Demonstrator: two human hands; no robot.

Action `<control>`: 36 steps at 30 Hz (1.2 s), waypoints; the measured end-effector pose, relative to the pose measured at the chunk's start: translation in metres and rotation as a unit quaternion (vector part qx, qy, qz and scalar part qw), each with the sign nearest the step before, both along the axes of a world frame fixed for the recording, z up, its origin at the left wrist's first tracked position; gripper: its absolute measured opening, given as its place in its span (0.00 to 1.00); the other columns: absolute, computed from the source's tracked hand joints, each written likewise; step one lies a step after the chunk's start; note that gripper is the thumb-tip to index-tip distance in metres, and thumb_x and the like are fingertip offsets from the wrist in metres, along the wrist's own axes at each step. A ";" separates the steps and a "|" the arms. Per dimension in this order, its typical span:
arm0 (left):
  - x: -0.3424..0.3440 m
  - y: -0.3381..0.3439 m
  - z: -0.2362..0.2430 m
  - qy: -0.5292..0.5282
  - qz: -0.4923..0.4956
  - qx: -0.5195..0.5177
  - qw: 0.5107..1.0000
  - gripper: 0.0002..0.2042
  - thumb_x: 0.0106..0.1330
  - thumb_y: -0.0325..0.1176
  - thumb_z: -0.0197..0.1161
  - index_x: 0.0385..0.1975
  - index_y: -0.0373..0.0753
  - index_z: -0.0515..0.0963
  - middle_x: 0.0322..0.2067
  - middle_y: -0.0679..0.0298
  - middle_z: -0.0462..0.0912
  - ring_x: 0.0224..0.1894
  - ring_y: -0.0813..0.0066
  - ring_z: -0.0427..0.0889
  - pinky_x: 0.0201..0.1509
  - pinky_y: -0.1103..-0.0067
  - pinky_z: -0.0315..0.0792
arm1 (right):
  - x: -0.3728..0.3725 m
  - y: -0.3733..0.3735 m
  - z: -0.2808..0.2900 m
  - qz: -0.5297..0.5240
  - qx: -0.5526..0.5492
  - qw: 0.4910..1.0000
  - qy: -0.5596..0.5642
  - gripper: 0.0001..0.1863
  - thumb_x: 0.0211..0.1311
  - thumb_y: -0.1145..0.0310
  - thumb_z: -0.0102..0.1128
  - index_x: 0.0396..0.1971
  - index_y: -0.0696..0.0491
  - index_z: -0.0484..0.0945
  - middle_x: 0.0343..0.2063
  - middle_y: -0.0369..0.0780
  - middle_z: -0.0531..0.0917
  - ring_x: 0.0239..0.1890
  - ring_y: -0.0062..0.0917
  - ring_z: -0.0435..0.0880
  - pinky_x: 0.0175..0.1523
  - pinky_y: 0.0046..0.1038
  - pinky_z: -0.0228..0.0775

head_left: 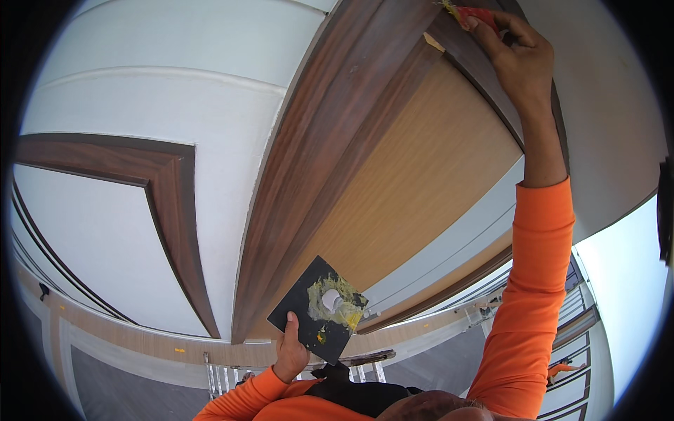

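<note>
My left hand [289, 352] grips a square black board [328, 270] by its edge, thumb on top. Yellowish putty [349, 316] is smeared over the board, with a white lump [331, 300] in the middle. High at the upper right, my right hand [523, 67] pinches a red putty spreader [480, 17]. Some yellowish putty clings to the spreader's edge. It is up against the top corner of a dark brown wood-grain door frame [316, 151]; whether it touches the surface, I cannot tell. Within this frame stands a light wood-coloured door [428, 151].
To the left, a white wall [217, 210] carries another brown frame [172, 186]. Far below are a ladder's rungs [219, 379] and a wood-toned floor strip [161, 345] beside dark grey flooring [133, 382]. Railings [572, 351] and another person in orange [564, 368] appear at the lower right.
</note>
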State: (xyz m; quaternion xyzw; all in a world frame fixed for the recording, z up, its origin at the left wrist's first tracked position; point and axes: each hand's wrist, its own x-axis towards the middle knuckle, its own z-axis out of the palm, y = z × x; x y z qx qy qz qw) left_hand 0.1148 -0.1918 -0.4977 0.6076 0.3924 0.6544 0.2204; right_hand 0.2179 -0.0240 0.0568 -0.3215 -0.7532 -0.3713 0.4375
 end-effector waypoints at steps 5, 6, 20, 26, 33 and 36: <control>-0.003 -0.004 0.009 0.016 0.034 0.018 0.999 0.31 0.63 0.12 0.53 0.70 0.23 0.57 0.47 0.40 0.81 0.42 0.46 0.85 0.47 0.66 0.79 | 0.004 -0.001 0.003 0.004 0.006 1.000 0.009 0.17 0.57 0.57 0.75 0.41 0.52 0.89 0.31 0.32 0.87 0.34 0.16 0.77 0.43 0.21 0.68; -0.004 -0.005 0.012 0.010 0.028 0.017 0.999 0.31 0.64 0.12 0.53 0.70 0.23 0.57 0.47 0.40 0.81 0.42 0.45 0.85 0.47 0.66 0.79 | 0.007 -0.003 0.004 0.011 0.003 1.000 0.012 0.16 0.58 0.57 0.75 0.40 0.52 0.89 0.31 0.32 0.87 0.34 0.16 0.77 0.43 0.20 0.68; 0.002 0.004 -0.016 0.007 -0.010 -0.036 0.999 0.28 0.69 0.22 0.61 0.66 0.22 0.58 0.49 0.45 0.83 0.48 0.56 0.87 0.52 0.70 0.80 | 0.002 -0.002 -0.002 0.004 0.009 1.000 -0.015 0.17 0.58 0.58 0.75 0.40 0.54 0.89 0.31 0.32 0.87 0.33 0.15 0.78 0.42 0.20 0.69; -0.003 -0.004 0.020 -0.014 0.006 0.017 1.000 0.27 0.68 0.14 0.52 0.68 0.21 0.58 0.45 0.42 0.83 0.42 0.48 0.87 0.46 0.67 0.80 | 0.008 -0.002 0.001 0.014 0.006 1.000 -0.016 0.17 0.58 0.58 0.75 0.41 0.54 0.89 0.31 0.33 0.87 0.34 0.16 0.78 0.42 0.21 0.70; 0.008 0.010 -0.032 -0.066 -0.063 -0.051 0.995 0.27 0.68 0.14 0.51 0.68 0.22 0.57 0.47 0.41 0.82 0.44 0.48 0.86 0.50 0.67 0.79 | -0.004 0.001 -0.004 0.009 0.003 1.000 -0.027 0.17 0.57 0.58 0.75 0.40 0.55 0.89 0.30 0.33 0.86 0.33 0.16 0.77 0.41 0.21 0.69; 0.021 0.017 -0.052 -0.208 -0.127 -0.119 0.962 0.27 0.67 0.13 0.51 0.68 0.21 0.57 0.48 0.40 0.82 0.45 0.47 0.86 0.50 0.67 0.79 | -0.006 0.000 -0.004 0.005 0.013 0.999 -0.029 0.16 0.57 0.59 0.75 0.40 0.54 0.89 0.30 0.34 0.86 0.33 0.16 0.77 0.41 0.21 0.69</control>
